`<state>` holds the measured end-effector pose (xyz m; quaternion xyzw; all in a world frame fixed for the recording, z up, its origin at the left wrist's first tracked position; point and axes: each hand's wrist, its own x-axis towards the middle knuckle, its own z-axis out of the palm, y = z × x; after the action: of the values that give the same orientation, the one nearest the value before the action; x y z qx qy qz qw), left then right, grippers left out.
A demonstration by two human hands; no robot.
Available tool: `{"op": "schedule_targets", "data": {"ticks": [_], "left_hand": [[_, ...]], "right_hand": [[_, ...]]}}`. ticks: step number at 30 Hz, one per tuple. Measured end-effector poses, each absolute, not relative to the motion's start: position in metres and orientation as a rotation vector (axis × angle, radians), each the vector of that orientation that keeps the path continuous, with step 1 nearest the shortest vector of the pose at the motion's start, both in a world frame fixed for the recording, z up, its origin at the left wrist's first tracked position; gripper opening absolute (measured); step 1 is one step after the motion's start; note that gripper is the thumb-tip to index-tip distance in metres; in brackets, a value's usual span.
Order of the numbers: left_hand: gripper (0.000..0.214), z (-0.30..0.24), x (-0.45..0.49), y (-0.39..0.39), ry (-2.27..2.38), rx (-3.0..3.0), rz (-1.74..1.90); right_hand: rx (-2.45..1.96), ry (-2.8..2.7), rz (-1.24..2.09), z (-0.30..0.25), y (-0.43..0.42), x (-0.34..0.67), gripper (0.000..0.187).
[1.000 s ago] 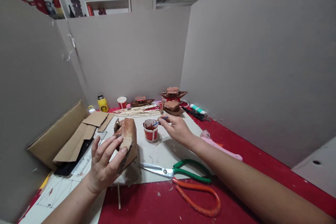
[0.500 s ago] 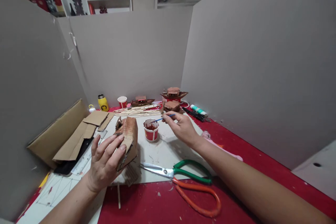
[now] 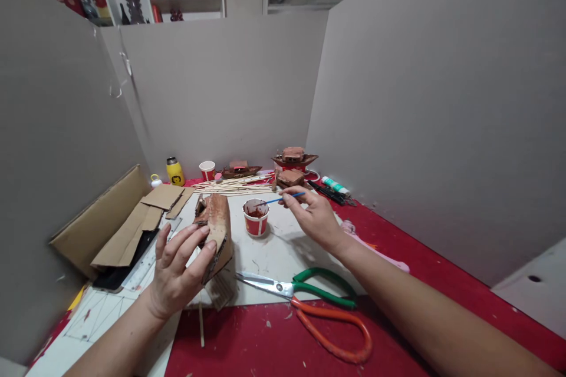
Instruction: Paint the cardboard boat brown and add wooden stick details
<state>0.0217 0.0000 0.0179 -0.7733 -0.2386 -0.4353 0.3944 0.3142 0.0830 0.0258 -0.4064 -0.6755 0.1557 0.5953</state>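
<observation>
My left hand [image 3: 177,274] grips a brown-painted cardboard model piece [image 3: 216,230] and holds it tilted above the white work board [image 3: 283,253]. My right hand [image 3: 312,218] pinches a thin blue paintbrush [image 3: 283,198], whose tip rests at the rim of a small red-and-white paper cup of brown paint [image 3: 255,217]. The cup stands on the board just right of the cardboard piece.
Large scissors with green and orange handles [image 3: 318,306] lie near the front on the red table [image 3: 398,271]. Flat cardboard pieces [image 3: 132,230] and a ruler lie at the left. Wooden sticks [image 3: 230,187], a second cup [image 3: 207,170], a yellow bottle [image 3: 174,172] and small brown boat models [image 3: 294,159] stand at the back. Grey partition walls enclose the table.
My right hand has drawn the paintbrush up and to the right, from inside the paint cup to its rim. My left hand keeps its hold on the cardboard piece.
</observation>
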Motion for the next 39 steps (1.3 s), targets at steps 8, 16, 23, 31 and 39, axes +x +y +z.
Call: {"op": "schedule_targets", "data": {"ticks": [8, 16, 23, 31, 39], "left_hand": [[0.032, 0.019, 0.023, -0.001, -0.600, -1.972, -1.131], [0.024, 0.018, 0.027, -0.003, -0.593, -1.961, -1.111], [0.022, 0.016, 0.029, -0.006, -0.587, -1.935, -1.131], [0.021, 0.015, 0.030, -0.008, -0.570, -1.961, -1.118], [0.029, 0.014, 0.028, -0.010, -0.595, -1.949, -1.127]], "right_hand": [[-0.907, -1.267, 0.625, 0.029, 0.072, 0.325, 0.031], [-0.729, -1.070, 0.924, 0.046, 0.057, 0.327, 0.030], [-0.507, -1.185, 1.161, 0.049, 0.011, 0.299, 0.017], [-0.529, -1.224, 1.078, 0.040, 0.013, 0.298, 0.016], [-0.527, -1.282, 1.124, 0.038, 0.007, 0.296, 0.018]]}}
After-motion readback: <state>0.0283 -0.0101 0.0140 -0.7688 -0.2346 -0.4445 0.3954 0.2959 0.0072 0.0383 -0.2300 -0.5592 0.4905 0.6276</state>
